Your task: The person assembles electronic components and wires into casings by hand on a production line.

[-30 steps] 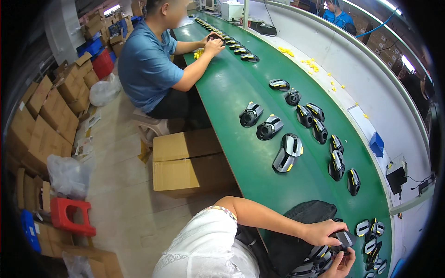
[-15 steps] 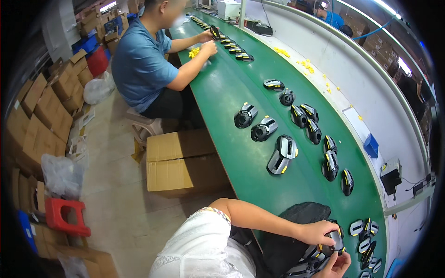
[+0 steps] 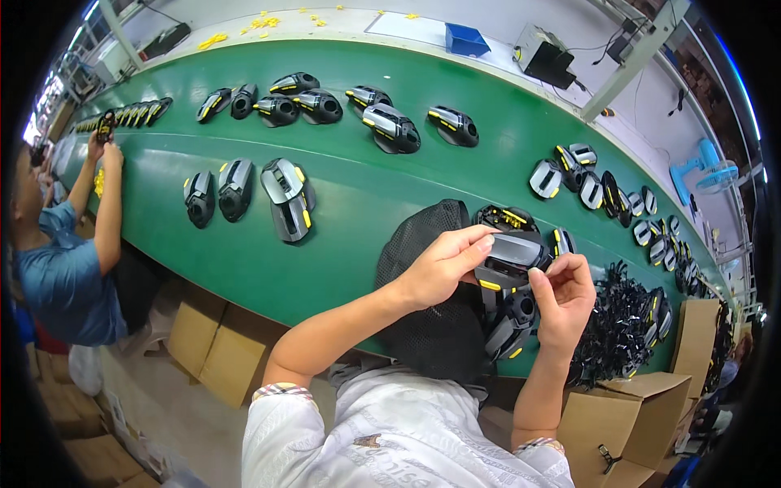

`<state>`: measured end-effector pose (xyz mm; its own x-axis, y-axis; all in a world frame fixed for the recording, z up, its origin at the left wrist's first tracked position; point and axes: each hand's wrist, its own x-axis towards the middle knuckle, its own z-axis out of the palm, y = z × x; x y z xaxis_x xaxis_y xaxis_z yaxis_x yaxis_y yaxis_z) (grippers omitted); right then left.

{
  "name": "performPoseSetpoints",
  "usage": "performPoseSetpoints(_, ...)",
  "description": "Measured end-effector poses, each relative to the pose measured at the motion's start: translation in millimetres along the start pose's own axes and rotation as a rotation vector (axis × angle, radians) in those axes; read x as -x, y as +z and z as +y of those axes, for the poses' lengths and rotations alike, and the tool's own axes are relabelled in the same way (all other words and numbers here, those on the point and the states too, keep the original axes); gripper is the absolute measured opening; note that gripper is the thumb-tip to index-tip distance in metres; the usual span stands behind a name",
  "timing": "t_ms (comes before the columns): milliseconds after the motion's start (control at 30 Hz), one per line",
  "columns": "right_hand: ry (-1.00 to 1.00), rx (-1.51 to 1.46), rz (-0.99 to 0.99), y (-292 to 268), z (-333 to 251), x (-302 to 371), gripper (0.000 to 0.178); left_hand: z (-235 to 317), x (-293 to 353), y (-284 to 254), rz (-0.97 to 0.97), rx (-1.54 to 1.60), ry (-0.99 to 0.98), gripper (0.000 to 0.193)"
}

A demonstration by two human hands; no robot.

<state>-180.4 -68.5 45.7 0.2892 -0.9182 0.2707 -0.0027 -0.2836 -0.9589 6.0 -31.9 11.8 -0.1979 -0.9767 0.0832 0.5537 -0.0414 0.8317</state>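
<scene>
Between both hands I hold a black-and-silver plastic housing (image 3: 506, 259) with yellow accents. My left hand (image 3: 450, 264) pinches its left end, thumb and fingers on the top edge. My right hand (image 3: 563, 297) grips the right end, its thumb pressed to the near side. Beneath it, other similar housings (image 3: 511, 321) lie close together by the table's near edge. Just beyond sits an open housing (image 3: 506, 218) showing yellow parts inside. A black mesh piece (image 3: 423, 244) lies under my left forearm.
Several housings stand in groups on the green table (image 3: 358, 195). Right of me lie a heap of small black parts (image 3: 614, 313) and an open carton (image 3: 598, 423). A co-worker (image 3: 69, 252) sits at the left. A blue bin (image 3: 466, 39) and fan (image 3: 708, 171) are behind.
The view has swung to the right, bringing the black heap and carton into sight. Both hands remain on a housing, which now shows more fully between them.
</scene>
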Motion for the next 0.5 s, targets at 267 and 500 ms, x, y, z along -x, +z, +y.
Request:
performPoseSetpoints(267, 0.006, 0.015, -0.018, -2.1, 2.9, 7.9, 0.024, -7.4, 5.5, 14.8, 0.104, -0.117, 0.063, 0.038)
performPoseSetpoints(500, 0.004, 0.015, -0.025, -6.7, 0.8, 7.3, 0.023, -20.9, 3.3, 10.2, 0.014, -0.127, 0.047, 0.035)
